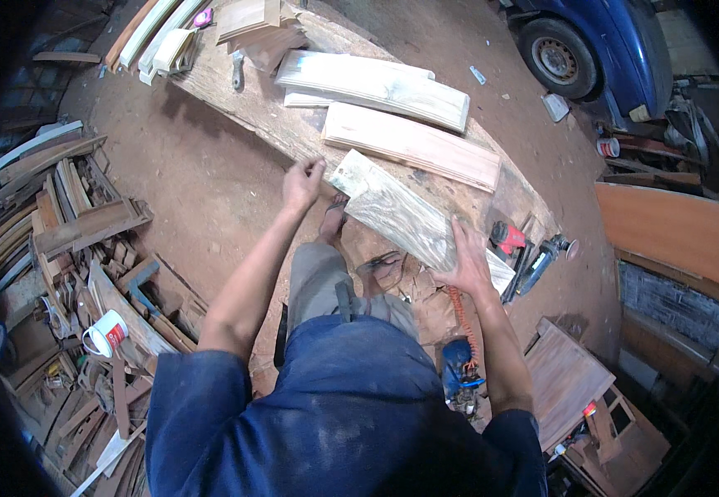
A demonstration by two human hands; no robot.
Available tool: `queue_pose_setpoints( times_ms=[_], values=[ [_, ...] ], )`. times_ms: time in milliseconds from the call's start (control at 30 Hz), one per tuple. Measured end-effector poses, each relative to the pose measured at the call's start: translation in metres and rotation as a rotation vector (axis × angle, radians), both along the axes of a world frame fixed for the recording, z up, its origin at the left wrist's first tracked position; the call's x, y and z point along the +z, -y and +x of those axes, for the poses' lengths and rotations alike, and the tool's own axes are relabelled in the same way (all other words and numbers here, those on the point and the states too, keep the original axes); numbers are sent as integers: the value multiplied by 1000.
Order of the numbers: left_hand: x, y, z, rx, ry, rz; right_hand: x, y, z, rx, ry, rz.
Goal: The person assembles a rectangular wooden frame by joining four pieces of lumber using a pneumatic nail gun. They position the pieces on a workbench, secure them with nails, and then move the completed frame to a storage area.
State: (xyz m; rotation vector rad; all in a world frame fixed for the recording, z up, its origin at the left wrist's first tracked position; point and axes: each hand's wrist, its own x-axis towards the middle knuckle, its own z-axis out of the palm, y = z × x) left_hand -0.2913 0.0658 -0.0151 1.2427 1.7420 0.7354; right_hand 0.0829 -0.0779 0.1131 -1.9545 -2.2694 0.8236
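A pale wooden board (pixel 401 211) with dark grain streaks lies slanted over the near edge of the workbench (pixel 247 112). My right hand (pixel 465 257) grips it near its right end, fingers over the far edge and thumb side toward me. Just off the board's left end is my left hand (pixel 303 186), its fingers curled together in a pinch. Whether something small is between those fingertips I cannot make out. Beyond the board lie a stack of pinkish boards (pixel 413 145) and a stack of paler ones (pixel 376 87).
A red power tool (pixel 508 238) and an angle grinder (pixel 548 258) rest at the bench's right end. A scraper (pixel 238 70) lies farther back. An orange coiled hose (pixel 459 319) hangs by my right forearm. Scrap wood (pixel 86 224) fills the left; a blue car (pixel 624 41) stands far right.
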Motion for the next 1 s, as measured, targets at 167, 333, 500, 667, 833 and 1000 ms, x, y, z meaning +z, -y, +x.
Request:
queue_pose_setpoints(
  times_ms=[167,333,500,667,833,1000],
  values=[
    [-67,-1,26,4,8,-202,14,2,-9,-39,86,12],
    [-23,-13,34,-44,-35,-271,17,11,-21,-132,143,40],
    [-49,-9,27,-103,-116,-31,16,8,-22,-136,111,60],
    [-70,-6,27,-209,-180,108,15,9,-23,-154,115,62],
    [-98,-8,18,-334,-199,349,19,18,-30,-210,197,51],
    [-130,-13,-15,-213,-284,117,37,39,-45,-404,234,164]
  ],
)
